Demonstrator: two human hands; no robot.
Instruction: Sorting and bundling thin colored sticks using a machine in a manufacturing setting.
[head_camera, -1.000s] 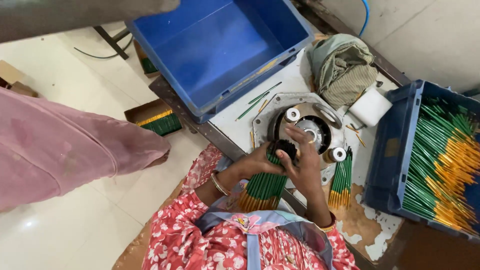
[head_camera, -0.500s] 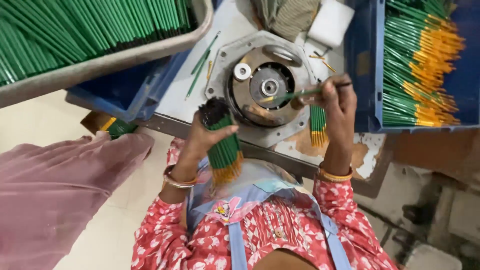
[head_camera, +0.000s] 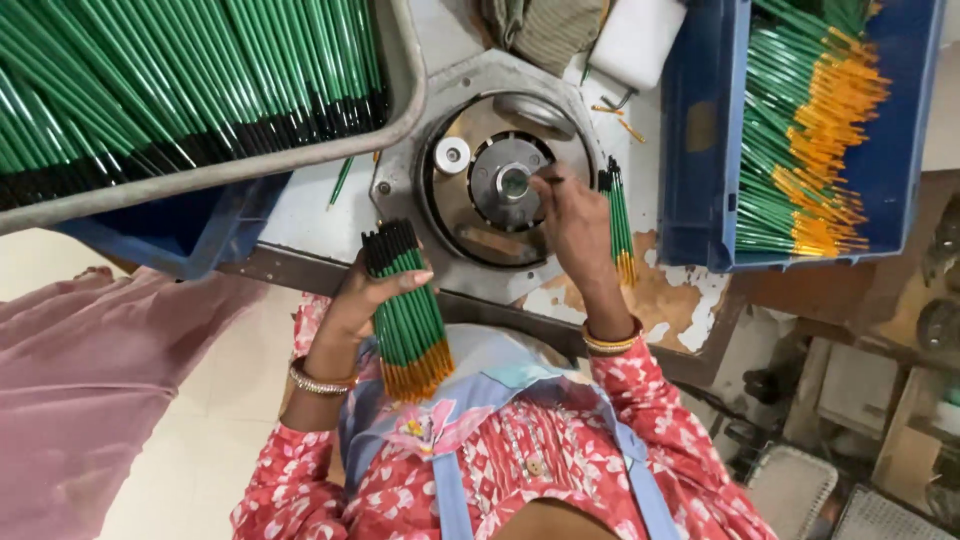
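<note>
Below the centre of the frame, the left hand (head_camera: 365, 295) is wrapped tight round a bundle of green pencils (head_camera: 407, 310), black tips up, orange ends down, held over the near edge of the workbench (head_camera: 320, 195). Just right of it, the right hand (head_camera: 575, 220) pinches a single pencil (head_camera: 550, 181) at the hub of the round metal machine plate (head_camera: 470, 215); its fingers are narrow and close together. One small sheaf of green pencils (head_camera: 618, 215) lies right of that hand, touching the plate's rim.

Room is tight: a grey metal tray (head_camera: 400, 120) heaped with green pencils overhangs from the upper left, its curved rim just beside the plate, with a blue crate (head_camera: 200, 235) under it. A second blue crate (head_camera: 700, 150), upper right, holds green pencils with orange ends; its wall stands near the sheaf. Two loose pencils lie under the tray rim. One white block (head_camera: 635, 40) and one folded olive cloth (head_camera: 540, 30) sit at top centre. Pink cloth (head_camera: 100, 390) fills the lower left; grey bins (head_camera: 790, 490) crowd the lower right
</note>
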